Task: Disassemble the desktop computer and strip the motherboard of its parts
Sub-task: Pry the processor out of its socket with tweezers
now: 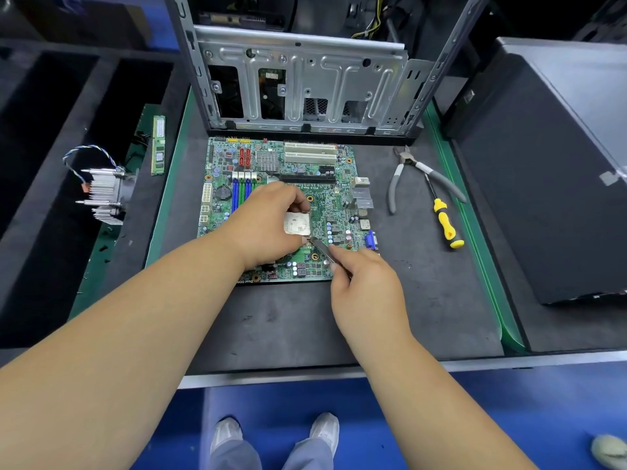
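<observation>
A green motherboard (298, 171) lies flat on the dark mat, in front of the open metal computer case (305, 89). Near the board's middle sits the silver processor (297, 223). My left hand (268, 222) rests on the board with thumb and fingers gripping the processor's edges. My right hand (363, 283) pinches a thin metal tool (320, 246) whose tip touches the socket at the processor's lower right corner. What lies under my left palm is hidden.
Grey-handled pliers (417, 171) and a yellow-handled screwdriver (446, 222) lie right of the board. A finned heatsink with fan wires (101, 195) and a green memory stick (158, 145) sit at the left. A black case panel (549, 184) lies at the right.
</observation>
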